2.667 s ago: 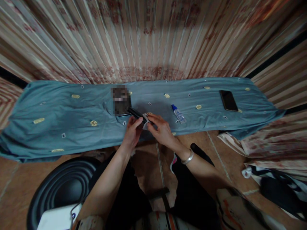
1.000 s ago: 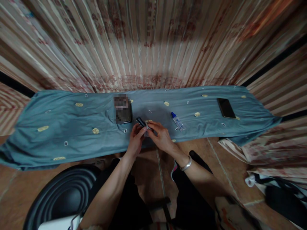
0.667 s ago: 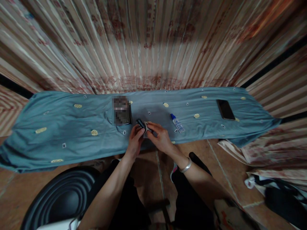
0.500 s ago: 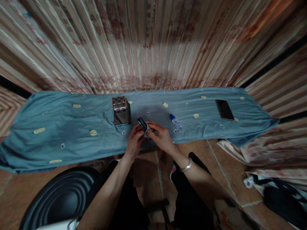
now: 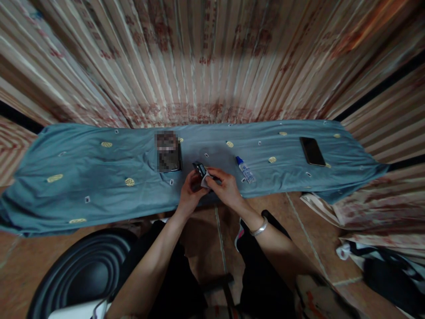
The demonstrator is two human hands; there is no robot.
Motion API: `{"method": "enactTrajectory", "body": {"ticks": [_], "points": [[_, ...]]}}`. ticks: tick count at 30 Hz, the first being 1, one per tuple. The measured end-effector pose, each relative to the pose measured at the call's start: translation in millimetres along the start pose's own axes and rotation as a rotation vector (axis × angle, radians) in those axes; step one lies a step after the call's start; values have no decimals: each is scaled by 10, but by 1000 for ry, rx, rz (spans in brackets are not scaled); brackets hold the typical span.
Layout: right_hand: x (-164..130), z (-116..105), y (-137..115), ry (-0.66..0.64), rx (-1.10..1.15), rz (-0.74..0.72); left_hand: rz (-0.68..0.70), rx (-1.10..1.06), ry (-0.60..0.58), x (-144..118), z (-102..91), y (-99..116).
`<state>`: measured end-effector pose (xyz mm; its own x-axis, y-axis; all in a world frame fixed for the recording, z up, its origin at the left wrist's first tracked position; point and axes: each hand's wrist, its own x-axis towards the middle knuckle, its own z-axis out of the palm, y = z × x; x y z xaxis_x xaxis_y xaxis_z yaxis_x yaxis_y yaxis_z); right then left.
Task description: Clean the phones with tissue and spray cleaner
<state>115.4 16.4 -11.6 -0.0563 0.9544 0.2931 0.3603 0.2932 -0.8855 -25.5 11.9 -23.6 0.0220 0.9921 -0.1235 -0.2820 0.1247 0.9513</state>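
My left hand (image 5: 191,190) is closed around a small dark, glossy object (image 5: 199,168), whose far end sticks out past the fingers; its exact kind is unclear. My right hand (image 5: 226,185) pinches a pale grey cloth (image 5: 205,180) and presses it against the near part of that object. Both hands are just over the front edge of the covered table. To the right of them lies a small clear bottle with a blue cap (image 5: 245,169). Left of them is a dark rectangular stack (image 5: 169,159), partly blurred out, with a brownish item on its far end.
A black smartphone (image 5: 312,151) lies at the table's right. Blue-green patterned cloth (image 5: 99,177) covers the long table, with folds and a drooping edge. Striped curtains (image 5: 206,66) hang close behind. A round black ridged stool (image 5: 88,274) stands at the lower left.
The dark object has turned in my left hand, and the cloth has shifted slightly along it. Both hands stay close together in nearly the same place.
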Motion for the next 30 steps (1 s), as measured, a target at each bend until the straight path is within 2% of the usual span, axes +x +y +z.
{"method": "enactTrajectory", "body": {"ticks": [6, 14, 18, 23, 30], "points": [[23, 3, 12, 17, -16, -20, -26, 55, 14, -24, 24, 10], [76, -44, 5, 95, 15, -2, 0, 131, -33, -42, 2, -136], [83, -61, 12, 76, 5, -2, -10, 140, -33, -43, 10, -149], [49, -22, 30, 54, 24, 14, -32, 94, -14, -35, 22, -55], [-12, 20, -8, -47, 22, -7, 20, 78, 27, 15, -41, 45]]}}
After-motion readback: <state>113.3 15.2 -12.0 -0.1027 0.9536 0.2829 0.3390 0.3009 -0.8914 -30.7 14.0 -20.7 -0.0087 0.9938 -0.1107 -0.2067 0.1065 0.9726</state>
